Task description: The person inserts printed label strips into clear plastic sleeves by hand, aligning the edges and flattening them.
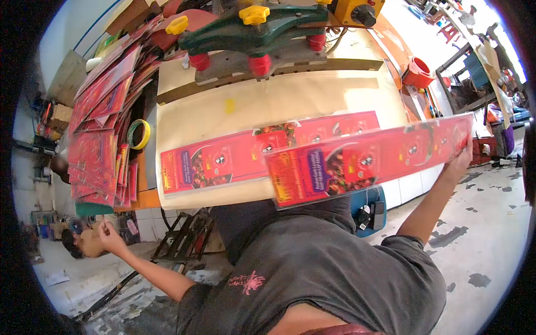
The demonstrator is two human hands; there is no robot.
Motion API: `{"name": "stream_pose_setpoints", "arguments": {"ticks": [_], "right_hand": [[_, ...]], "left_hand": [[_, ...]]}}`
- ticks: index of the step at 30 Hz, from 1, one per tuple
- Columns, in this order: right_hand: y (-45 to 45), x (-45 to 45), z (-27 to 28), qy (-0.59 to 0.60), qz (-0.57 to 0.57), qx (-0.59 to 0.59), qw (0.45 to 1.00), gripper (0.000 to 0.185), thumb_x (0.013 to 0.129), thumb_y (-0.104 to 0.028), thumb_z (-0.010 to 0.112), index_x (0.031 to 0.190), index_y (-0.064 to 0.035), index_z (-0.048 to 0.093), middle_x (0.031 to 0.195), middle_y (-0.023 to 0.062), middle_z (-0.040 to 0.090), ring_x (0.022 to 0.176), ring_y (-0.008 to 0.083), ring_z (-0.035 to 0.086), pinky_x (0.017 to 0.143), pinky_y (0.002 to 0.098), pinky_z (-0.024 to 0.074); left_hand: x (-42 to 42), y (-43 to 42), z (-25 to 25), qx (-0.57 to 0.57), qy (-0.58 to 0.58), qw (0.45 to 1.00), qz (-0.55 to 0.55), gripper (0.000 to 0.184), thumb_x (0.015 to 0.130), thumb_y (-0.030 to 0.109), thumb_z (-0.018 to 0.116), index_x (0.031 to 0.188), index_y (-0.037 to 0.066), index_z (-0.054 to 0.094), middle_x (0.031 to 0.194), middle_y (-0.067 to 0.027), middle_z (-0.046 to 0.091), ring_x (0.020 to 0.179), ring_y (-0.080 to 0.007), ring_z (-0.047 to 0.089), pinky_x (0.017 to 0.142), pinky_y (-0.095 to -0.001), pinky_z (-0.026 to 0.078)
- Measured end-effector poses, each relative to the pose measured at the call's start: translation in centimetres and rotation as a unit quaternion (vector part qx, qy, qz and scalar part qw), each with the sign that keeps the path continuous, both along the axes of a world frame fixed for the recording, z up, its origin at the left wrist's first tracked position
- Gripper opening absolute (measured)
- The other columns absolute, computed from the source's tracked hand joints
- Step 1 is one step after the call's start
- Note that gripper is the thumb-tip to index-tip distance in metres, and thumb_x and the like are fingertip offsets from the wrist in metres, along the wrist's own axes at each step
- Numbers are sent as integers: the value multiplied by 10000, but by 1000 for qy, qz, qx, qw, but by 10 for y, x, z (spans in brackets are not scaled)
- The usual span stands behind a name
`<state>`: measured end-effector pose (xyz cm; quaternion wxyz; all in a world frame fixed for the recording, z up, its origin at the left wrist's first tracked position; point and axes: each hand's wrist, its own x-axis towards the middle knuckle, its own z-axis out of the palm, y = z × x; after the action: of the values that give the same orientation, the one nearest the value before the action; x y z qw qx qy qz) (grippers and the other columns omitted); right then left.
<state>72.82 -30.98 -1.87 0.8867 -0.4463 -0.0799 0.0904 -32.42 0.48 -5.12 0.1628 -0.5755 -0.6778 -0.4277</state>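
Note:
A long red printed plastic sheet (391,153), with food pictures and a purple panel, slants in the air over the table's front right edge. My right hand (460,159) is closed on its right end. Below and behind lies a similar red printed sheet (223,164) on the cream work surface (190,120), its right part partly covered by the raised one. My left hand (113,239) is out at the left, below the table corner, with loosely bent fingers and nothing visible in them. It is nearest to the stack of red printed sheets (97,148).
A dark green machine arm (262,33) with yellow knobs and red feet spans the back of the table. A roll of yellow tape (138,134) sits by the stack. At right are a red container (417,72) and, below the table, a blue bin (371,212).

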Motion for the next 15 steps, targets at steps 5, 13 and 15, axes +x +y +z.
{"name": "stream_pose_setpoints", "arguments": {"ticks": [5, 13, 15], "right_hand": [[60, -64, 15, -17, 64, 52, 996, 381, 1044, -247, 501, 1318, 13, 554, 1317, 170, 613, 1175, 318, 624, 1002, 553, 538], [136, -153, 33, -37, 76, 45, 995, 372, 1043, -290, 522, 1245, 13, 600, 1184, 128, 685, 1024, 239, 695, 900, 394, 588], [150, -173, 36, -52, 89, 57, 993, 376, 1045, -290, 516, 1245, 19, 594, 1169, 128, 684, 1000, 229, 699, 871, 381, 595]], "left_hand": [[92, -8, 20, -9, 48, 997, 65, 316, 975, 321, 660, 1132, 49, 690, 625, -53, 506, 580, -176, 460, 580, -373, 407], [227, -23, 65, -7, 2, 998, -56, 353, 1008, 177, 631, 1350, 95, 652, 728, -50, 582, 644, -142, 494, 604, -324, 458], [281, -30, 74, 35, -52, 980, -191, 298, 1009, 126, 608, 1275, 7, 672, 1049, -117, 719, 907, -178, 647, 813, -297, 520]]}}
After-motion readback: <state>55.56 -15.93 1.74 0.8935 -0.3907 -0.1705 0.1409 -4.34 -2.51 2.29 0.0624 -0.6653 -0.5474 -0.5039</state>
